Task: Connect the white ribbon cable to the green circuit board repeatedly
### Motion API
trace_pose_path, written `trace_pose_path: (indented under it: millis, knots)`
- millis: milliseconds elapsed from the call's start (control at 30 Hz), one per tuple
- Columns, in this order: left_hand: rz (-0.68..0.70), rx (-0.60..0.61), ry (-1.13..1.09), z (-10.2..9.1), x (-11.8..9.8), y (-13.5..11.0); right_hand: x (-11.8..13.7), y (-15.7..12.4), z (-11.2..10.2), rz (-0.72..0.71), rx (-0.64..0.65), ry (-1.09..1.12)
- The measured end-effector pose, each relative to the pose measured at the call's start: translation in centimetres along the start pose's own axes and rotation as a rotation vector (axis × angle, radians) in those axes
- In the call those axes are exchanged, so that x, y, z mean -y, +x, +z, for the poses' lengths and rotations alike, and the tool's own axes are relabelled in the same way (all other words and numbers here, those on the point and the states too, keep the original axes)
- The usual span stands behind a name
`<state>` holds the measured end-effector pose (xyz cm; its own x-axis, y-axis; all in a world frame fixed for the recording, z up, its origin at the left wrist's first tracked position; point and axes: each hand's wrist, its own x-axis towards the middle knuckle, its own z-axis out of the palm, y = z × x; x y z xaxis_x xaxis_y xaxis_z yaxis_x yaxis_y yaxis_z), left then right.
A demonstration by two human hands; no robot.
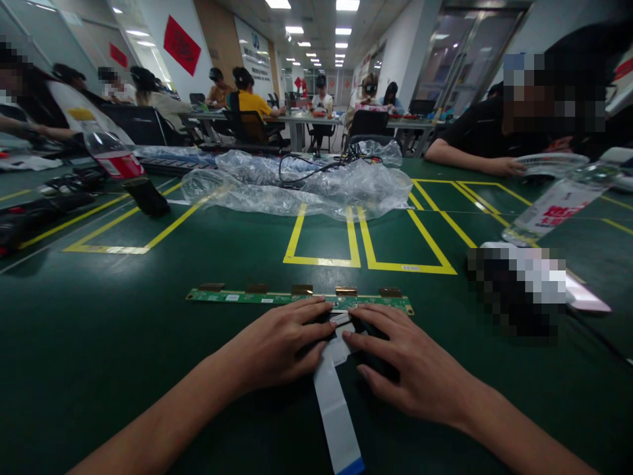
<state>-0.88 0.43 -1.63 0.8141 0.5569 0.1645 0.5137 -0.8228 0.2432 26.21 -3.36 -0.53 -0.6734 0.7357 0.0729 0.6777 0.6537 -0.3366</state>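
A long, narrow green circuit board (247,298) lies flat on the dark green table, with several brown film tabs along its far edge. A white flat ribbon cable (336,402) runs from the board's near edge toward me, folded near the top and blue at its near end. At the fold, my left hand (284,340) has its thumb and index finger on the cable, its other fingertips reaching the board. Opposite, my right hand (405,363) lies with fingers apart; its index fingertip touches the cable, another reaches the board, and its thumb stands off. The connector is partly hidden by my fingers.
Clear plastic wrap (306,185) and black cables (356,155) lie beyond yellow tape outlines. A cola bottle (116,161) stands on the left; a clear bottle (558,204) and a partly pixelated phone-like object (586,290) are on the right. Co-workers sit around.
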Motion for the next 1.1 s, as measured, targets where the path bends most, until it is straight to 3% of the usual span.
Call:
trace_pose_path:
  millis: [600,1100]
  knots:
    - [0.019,-0.058,-0.004,-0.3,0.2,0.1,-1.1,-0.1,0.9,0.060,-0.032,-0.015]
    - [-0.023,-0.002,-0.020,-0.2,0.6,-0.1,-1.0,0.1,0.5,0.057,-0.018,0.005]
